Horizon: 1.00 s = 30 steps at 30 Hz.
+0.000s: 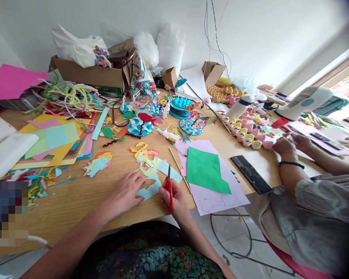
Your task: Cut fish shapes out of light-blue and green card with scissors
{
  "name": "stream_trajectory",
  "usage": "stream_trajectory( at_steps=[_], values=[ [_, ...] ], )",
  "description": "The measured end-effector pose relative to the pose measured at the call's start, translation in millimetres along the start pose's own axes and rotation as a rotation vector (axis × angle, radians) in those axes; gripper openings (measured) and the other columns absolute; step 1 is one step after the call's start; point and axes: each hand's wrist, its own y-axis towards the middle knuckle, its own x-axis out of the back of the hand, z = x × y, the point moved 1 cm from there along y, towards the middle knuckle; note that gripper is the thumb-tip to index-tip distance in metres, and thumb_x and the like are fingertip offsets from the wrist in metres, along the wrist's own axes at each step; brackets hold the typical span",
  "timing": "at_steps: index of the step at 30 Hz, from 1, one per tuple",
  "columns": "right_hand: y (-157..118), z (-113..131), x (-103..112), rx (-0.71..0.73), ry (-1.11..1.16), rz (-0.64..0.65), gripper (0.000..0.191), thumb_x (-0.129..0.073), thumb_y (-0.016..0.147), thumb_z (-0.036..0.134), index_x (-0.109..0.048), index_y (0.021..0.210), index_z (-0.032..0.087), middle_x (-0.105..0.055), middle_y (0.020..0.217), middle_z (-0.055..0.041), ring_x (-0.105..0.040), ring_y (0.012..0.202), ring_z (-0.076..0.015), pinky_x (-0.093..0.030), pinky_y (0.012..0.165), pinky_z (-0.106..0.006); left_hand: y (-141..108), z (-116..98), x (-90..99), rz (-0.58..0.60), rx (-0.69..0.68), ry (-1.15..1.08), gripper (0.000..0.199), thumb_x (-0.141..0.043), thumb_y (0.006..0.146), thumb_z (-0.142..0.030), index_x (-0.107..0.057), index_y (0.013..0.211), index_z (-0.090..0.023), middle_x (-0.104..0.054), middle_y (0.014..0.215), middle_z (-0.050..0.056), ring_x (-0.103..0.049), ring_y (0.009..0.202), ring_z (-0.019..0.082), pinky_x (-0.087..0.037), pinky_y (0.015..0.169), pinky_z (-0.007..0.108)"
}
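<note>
My right hand (176, 195) was closed around the handles of the red scissors (169, 195), whose blades pointed away from me. My left hand (128, 190) lay palm down, fingers loosely spread, at the left edge of the light blue paper (153, 189), which had a piece cut out of it. This sheet rested on the wooden table (66, 205) between my hands. To my right, the green paper (205, 170) lay on a purple sheet (203, 205), with a black phone (251, 174) farther right. Just beyond my hands were yellow and green scraps (149, 164); the small fish cutouts (99, 164) lay off to the left. Farther out sat a stack of coloured paper (61, 143) at left and a glue bottle (170, 136) near the middle. At far right, another person's hands (285, 147) were close together over the table. Against the wall stood a cardboard box (90, 73) with a white bag (78, 48) in it.
</note>
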Motion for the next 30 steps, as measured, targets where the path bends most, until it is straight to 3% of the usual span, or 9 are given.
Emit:
stream_trajectory(
  at_steps=[9,14,19,23,30],
  values=[
    [0.1,5.8,-0.9,0.025,-0.054,-0.01,0.026,-0.06,0.08,0.039,-0.047,0.07,0.019,-0.044,0.062,0.0032,-0.039,0.058,-0.0117,-0.032,0.053,-0.023,-0.7,-3.0,-2.8,0.007,0.001,0.0,0.015,-0.051,0.078,-0.014,-0.063,0.085,-0.02,-0.063,0.092,0.008,-0.056,0.098,0.027,-0.045,0.084,0.038],
    [0.5,5.5,-0.8,0.03,-0.074,-0.021,0.024,-0.06,0.08,0.037,-0.048,0.069,0.019,-0.046,0.062,0.0022,-0.042,0.06,-0.0128,-0.033,0.054,-0.024,5.0,1.8,11.9,0.004,0.037,-0.17,0.014,-0.048,0.078,-0.015,-0.06,0.074,-0.021,-0.064,0.08,0.004,-0.059,0.082,0.022,-0.043,0.072,0.031],
    [1.0,3.7,-0.4,0.053,-0.108,-0.036,0.025,-0.06,0.08,0.038,-0.049,0.069,0.019,-0.048,0.063,0.0013,-0.044,0.062,-0.0138,-0.034,0.054,-0.024,24.2,-0.1,36.8,-0.153,0.159,-0.359,0.011,-0.048,0.077,-0.024,-0.058,0.077,-0.023,-0.064,0.074,-0.001,-0.057,0.067,0.017,-0.037,0.061,0.027],
    [0.9,2.1,0.2,0.037,-0.106,-0.029,0.027,-0.062,0.079,0.042,-0.049,0.069,0.02,-0.047,0.062,0.0019,-0.044,0.062,-0.0134,-0.034,0.054,-0.023,45.1,-1.5,44.3,-0.26,0.205,-0.391,0.004,-0.052,0.071,-0.024,-0.052,0.067,-0.023,-0.052,0.059,-0.005,-0.048,0.056,0.016,-0.031,0.056,0.027],
    [0.0,2.5,0.7,0.042,-0.118,0.018,0.026,-0.058,0.081,0.041,-0.049,0.07,0.019,-0.046,0.063,0.0015,-0.043,0.063,-0.0139,-0.033,0.056,-0.024,62.5,8.2,55.3,-0.359,0.162,-0.517,0.015,-0.046,0.076,-0.037,-0.05,0.073,-0.022,-0.052,0.065,-0.003,-0.052,0.061,0.016,-0.039,0.058,0.026]
  ],
)
